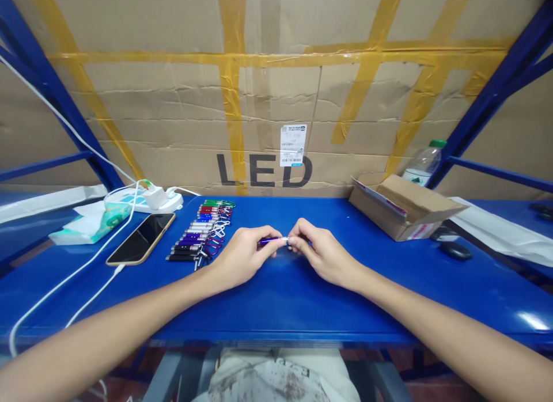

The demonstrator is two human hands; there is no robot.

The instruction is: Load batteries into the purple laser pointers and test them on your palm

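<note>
Both hands hold one small purple keychain light (pixel 273 240) over the blue worktop (pixel 276 298): the left hand (pixel 244 255) pinches its body, the right hand (pixel 319 253) pinches its silver end.

blue metal table (pixel 389 287), taped cardboard wall (pixel 173 102) behind, blue shelf frame (pixel 496 85) at sides.

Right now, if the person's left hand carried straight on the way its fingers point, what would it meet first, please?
The left hand points right along the small purple flashlight it pinches, so it would most likely meet the right hand first, gripping the other end.
</note>
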